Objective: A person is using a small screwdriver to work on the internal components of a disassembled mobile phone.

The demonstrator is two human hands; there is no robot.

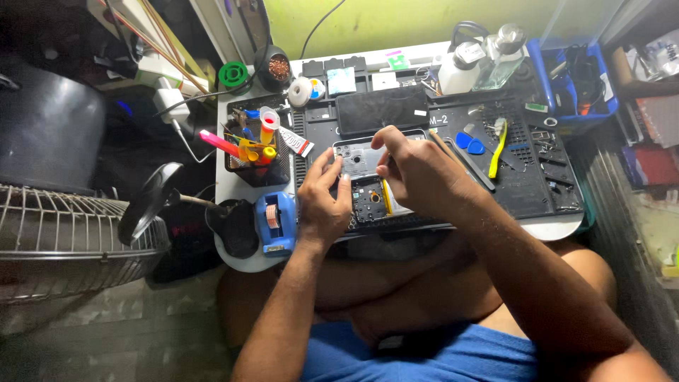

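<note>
An opened phone [362,178] with its back off lies on the black work mat [523,191], its circuit board and camera area showing. My left hand [322,198] grips the phone's left edge, thumb on its upper part. My right hand [417,173] is over the phone's right side, fingers pinched together at the top of the board; whether they hold a small tool or part is hidden. A dark phone screen [382,110] lies flat on the mat just beyond the phone.
A mesh pen holder [256,159] with tools stands left, and a blue tape dispenser [276,223] sits near the front edge. Blue picks [470,143], a yellow pry tool [497,145], bottles [481,64], a blue bin [573,85] lie right. A fan [71,226] stands at far left.
</note>
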